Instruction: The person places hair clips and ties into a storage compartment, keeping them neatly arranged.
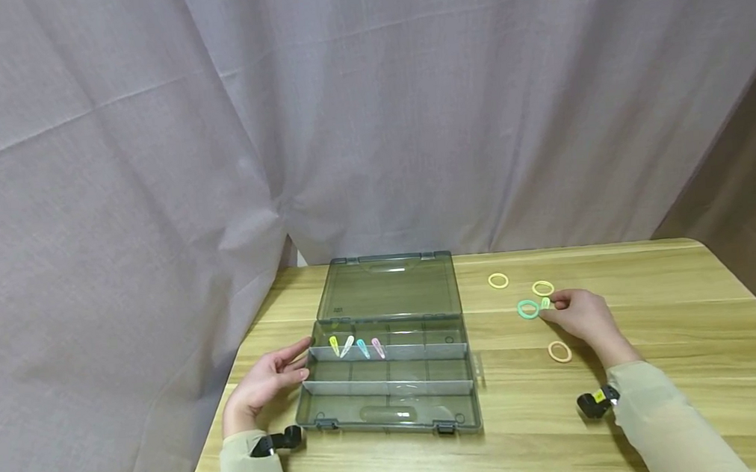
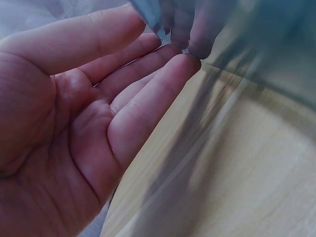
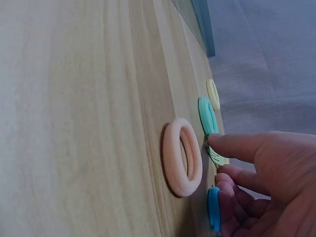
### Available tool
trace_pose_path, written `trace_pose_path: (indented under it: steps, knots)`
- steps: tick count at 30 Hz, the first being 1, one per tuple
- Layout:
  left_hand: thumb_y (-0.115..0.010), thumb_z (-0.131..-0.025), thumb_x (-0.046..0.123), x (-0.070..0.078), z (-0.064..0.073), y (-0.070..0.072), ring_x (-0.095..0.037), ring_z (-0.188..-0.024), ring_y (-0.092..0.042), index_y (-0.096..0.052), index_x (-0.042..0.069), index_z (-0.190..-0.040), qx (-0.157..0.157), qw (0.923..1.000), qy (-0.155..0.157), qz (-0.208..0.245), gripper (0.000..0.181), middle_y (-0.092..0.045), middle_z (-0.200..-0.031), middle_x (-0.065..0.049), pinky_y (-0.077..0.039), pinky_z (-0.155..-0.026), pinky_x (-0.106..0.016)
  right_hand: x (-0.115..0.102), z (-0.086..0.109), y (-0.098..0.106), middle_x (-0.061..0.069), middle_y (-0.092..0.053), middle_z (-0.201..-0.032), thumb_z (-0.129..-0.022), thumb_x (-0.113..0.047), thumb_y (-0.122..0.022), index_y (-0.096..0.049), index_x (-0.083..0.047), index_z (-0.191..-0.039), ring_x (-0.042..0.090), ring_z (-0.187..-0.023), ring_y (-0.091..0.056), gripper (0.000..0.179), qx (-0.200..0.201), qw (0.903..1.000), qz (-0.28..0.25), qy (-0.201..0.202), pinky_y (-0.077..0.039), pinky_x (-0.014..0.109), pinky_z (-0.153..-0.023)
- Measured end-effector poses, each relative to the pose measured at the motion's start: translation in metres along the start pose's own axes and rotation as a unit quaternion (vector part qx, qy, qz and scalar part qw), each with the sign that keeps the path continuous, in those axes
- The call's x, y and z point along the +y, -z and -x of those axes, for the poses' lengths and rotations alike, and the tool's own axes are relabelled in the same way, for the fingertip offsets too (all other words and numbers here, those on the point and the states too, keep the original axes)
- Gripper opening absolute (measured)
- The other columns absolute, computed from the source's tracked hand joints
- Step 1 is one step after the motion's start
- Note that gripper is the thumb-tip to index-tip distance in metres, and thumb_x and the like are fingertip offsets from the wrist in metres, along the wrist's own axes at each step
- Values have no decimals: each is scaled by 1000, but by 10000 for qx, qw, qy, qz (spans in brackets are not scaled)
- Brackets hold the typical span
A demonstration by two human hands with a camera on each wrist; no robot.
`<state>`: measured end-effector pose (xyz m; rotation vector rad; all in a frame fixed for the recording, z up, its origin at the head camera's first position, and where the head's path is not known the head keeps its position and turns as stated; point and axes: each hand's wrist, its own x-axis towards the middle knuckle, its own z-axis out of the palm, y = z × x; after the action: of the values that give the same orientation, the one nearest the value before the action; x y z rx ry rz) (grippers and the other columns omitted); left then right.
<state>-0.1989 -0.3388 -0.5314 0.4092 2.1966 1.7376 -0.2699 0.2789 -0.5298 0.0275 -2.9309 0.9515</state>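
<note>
At the right of the table, my right hand (image 1: pixel 582 317) pinches a yellow-green hair clip (image 3: pixel 216 156) between thumb and fingertips. Close around it lie a green hair tie (image 1: pixel 528 309), a yellow hair tie (image 1: pixel 542 288) and a peach hair tie (image 1: pixel 560 352). My left hand (image 1: pixel 266 387) touches the left side of a grey see-through compartment box (image 1: pixel 395 430), its fingers extended. Inside the opened box, a yellow clip (image 1: pixel 334 346), a white clip (image 1: pixel 346 346), a blue clip (image 1: pixel 363 348) and a pink clip (image 1: pixel 378 348) sit in a row at the back compartment's divider.
The box's lid (image 1: pixel 389 287) lies folded back toward the curtain (image 1: pixel 396 129). Another yellow hair tie (image 1: pixel 498 281) lies right of the lid. A blue ring-like piece (image 3: pixel 214 208) shows beside my right fingers in the right wrist view. Wooden table (image 1: pixel 688 314) extends to the right.
</note>
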Motion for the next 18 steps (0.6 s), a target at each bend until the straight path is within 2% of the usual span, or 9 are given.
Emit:
trace_pose_path:
  steps: [8, 18]
  knots:
    - [-67, -102, -1, 0, -1, 0, -47, -150, -37, -33, -8, -162, -7, 10000, -9, -60, 70, -27, -171, -23, -45, -112, -21, 1, 0, -4, 17, -75, -101, -91, -36, -83, -72, 9, -122, 38, -96, -69, 55, 135, 9999, 59, -54, -56, 53, -85]
    - [-66, -102, -1, -1, 0, 0, -47, -151, -36, -33, -8, -163, -14, 10000, -56, -6, 70, -27, -171, -22, -44, -113, -23, -3, 3, -2, 16, -78, -96, -90, -25, -81, -76, 7, -114, 41, -94, -71, 40, 309, 9992, 196, 128, -56, 57, -85]
